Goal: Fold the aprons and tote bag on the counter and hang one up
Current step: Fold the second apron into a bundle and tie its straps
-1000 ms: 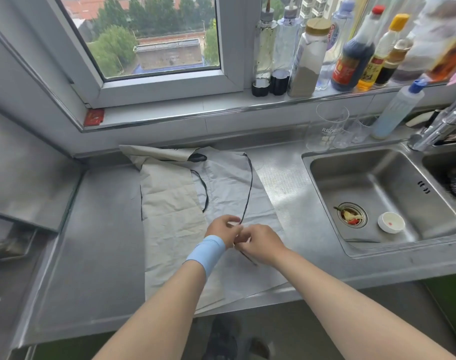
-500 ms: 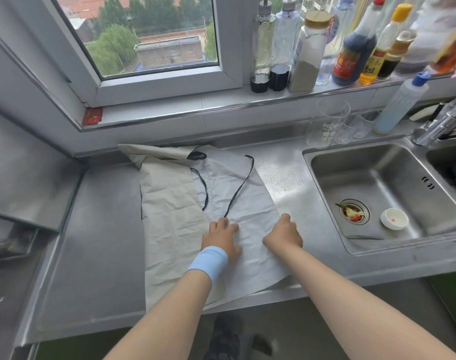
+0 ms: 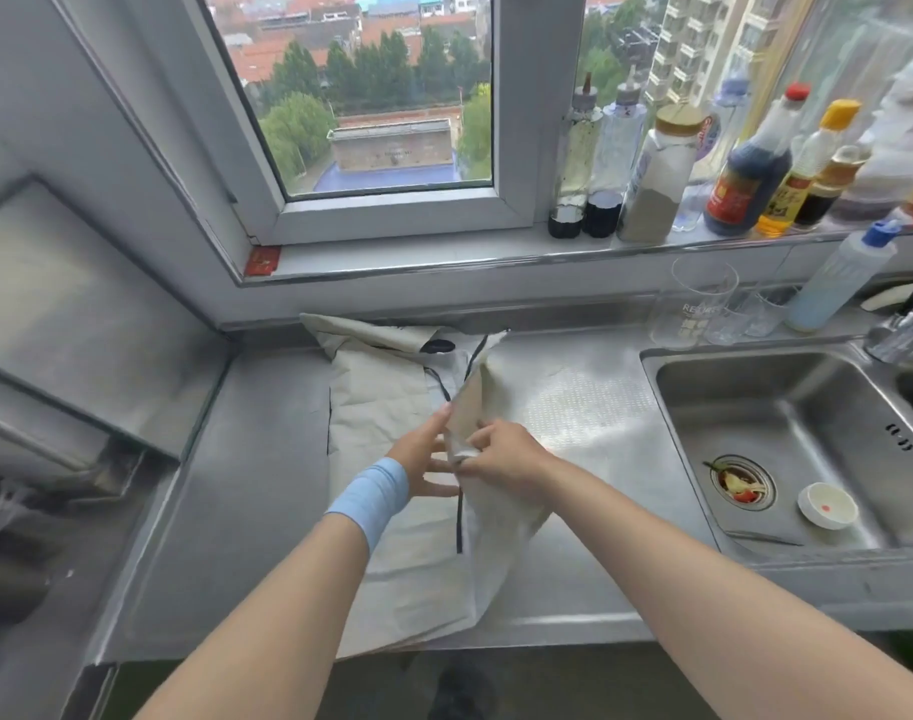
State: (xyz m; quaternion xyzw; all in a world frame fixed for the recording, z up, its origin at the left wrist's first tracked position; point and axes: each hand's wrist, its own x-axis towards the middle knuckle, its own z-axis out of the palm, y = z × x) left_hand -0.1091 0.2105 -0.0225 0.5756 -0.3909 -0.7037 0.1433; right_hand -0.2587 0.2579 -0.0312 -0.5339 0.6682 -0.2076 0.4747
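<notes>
A pale beige apron (image 3: 386, 407) with thin black straps lies spread on the steel counter (image 3: 256, 511). Its right side is lifted off the counter into an upright fold that leans toward the left. My right hand (image 3: 501, 452) pinches the edge of this raised flap about halfway along it. My left hand (image 3: 425, 454), with a light blue wristband, lies flat with straight fingers against the left face of the flap, over the part still on the counter. A black strap hangs down beneath my hands.
A steel sink (image 3: 787, 449) at the right holds a small white dish (image 3: 827, 505) and food scraps in the drain. Glasses (image 3: 698, 304) stand behind it. Bottles (image 3: 745, 168) line the window sill. A steel hob cover (image 3: 75, 324) stands at the left.
Both hands lay flat on the apron half a second ago. Now my right hand has lifted the apron's right side and swung it leftward, uncovering the counter beside the sink.
</notes>
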